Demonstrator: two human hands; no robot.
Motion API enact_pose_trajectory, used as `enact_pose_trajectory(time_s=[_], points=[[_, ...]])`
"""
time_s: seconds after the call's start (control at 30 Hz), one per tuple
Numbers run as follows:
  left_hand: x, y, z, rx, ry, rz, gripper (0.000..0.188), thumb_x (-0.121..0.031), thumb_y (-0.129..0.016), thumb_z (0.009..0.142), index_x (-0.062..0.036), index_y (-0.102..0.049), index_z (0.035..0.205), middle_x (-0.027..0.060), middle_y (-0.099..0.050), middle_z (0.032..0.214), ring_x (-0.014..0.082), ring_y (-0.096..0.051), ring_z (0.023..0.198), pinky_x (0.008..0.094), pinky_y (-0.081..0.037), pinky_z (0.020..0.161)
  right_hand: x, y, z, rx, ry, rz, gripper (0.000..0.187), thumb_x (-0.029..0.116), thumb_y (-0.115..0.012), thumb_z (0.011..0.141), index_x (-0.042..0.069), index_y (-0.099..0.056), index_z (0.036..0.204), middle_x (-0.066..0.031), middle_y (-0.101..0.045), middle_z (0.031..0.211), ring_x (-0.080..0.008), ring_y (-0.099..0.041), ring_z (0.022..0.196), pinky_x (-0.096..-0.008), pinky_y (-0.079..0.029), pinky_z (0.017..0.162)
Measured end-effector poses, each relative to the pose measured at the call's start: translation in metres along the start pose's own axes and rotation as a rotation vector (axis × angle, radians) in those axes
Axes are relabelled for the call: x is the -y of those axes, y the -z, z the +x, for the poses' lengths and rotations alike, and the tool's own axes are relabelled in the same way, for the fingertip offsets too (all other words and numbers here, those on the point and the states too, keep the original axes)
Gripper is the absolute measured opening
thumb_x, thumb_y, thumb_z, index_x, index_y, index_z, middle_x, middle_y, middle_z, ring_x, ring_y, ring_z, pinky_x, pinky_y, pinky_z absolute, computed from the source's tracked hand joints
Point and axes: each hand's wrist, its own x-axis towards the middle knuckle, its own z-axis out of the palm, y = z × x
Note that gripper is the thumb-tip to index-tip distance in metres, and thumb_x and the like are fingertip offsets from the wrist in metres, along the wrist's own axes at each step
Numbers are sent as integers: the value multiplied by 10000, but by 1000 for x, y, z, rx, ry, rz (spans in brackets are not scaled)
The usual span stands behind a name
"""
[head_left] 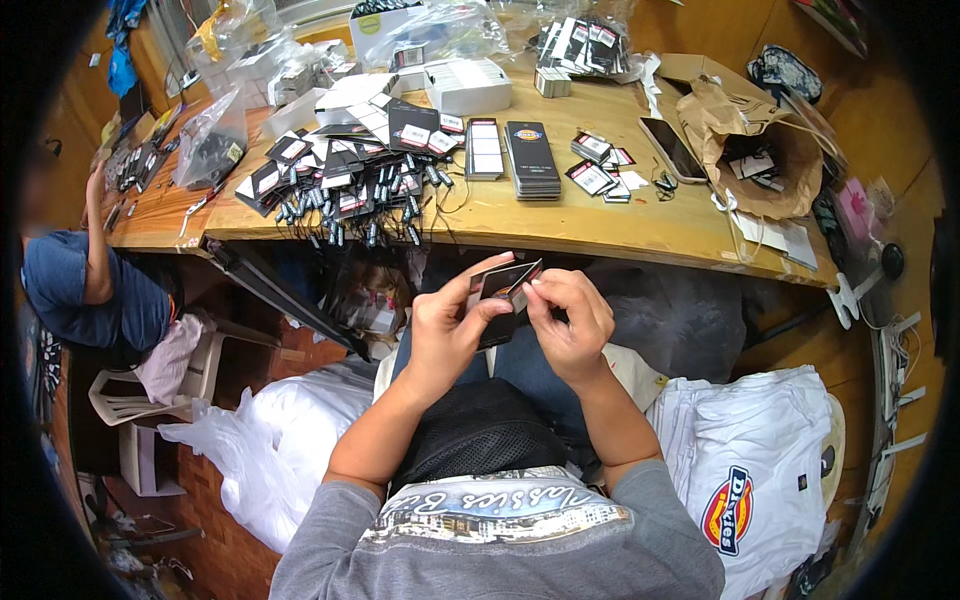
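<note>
Above my lap, just off the table's front edge, my left hand [446, 318] grips black cardboard hang tags [492, 287], thumb across the front. My right hand [572, 318] is closed in a pinch at the right edge of a tag that stands apart from the others. Whether a cord or sticker is also between those fingertips is too small to tell. On the table ahead lie a neat stack of long black tags [533, 165] and a stack with white labels [484, 155]. To their left spreads a heap of tags with black cords [350, 180].
Small labels [594, 178], a phone [672, 150] and a brown paper bag [745, 130] lie on the right of the wooden table [600, 235]. White shirts [750, 450] are stacked at my right, a white plastic bag [285, 440] at my left. Another person [95, 285] works at far left.
</note>
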Motion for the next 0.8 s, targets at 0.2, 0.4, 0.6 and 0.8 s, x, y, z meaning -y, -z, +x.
enact_pose_trajectory(time_s=[0.2, 0.4, 0.6, 0.8], points=[[-1, 0, -1, 11, -63, 215, 308, 51, -498, 739, 2, -510, 1043, 133, -601, 778, 83, -531, 556, 201, -421, 520, -2, 0, 3, 7, 93, -14, 195, -50, -633, 625, 5, -491, 747, -114, -547, 697, -231, -544, 572, -278, -437, 503], [-3, -1, 3, -37, -306, 381, 313, 71, -530, 701, -2, -522, 1005, 149, -594, 838, 180, -598, 591, 239, -446, 513, 0, 1, 5, 26, 62, 3, 192, -62, -624, 627, -6, -485, 747, -121, -544, 706, -245, -547, 581, -287, -445, 514], [-3, 5, 4, 75, -285, 433, 330, 7, -490, 770, -10, -442, 1096, 155, -581, 845, 173, -589, 623, 246, -437, 546, -6, 0, 7, 64, 72, 9, 190, -63, -622, 630, -7, -479, 742, -120, -544, 708, -245, -546, 581, -282, -445, 507], [0, 1, -1, 28, 7, -20, 140, -50, -367, 860, -9, -348, 993, 122, -506, 976, 110, -490, 848, 216, -397, 734, -8, -5, 1, -4, 144, 42, 226, -51, -646, 617, 2, -484, 766, -115, -544, 711, -220, -535, 549, -275, -434, 481]])
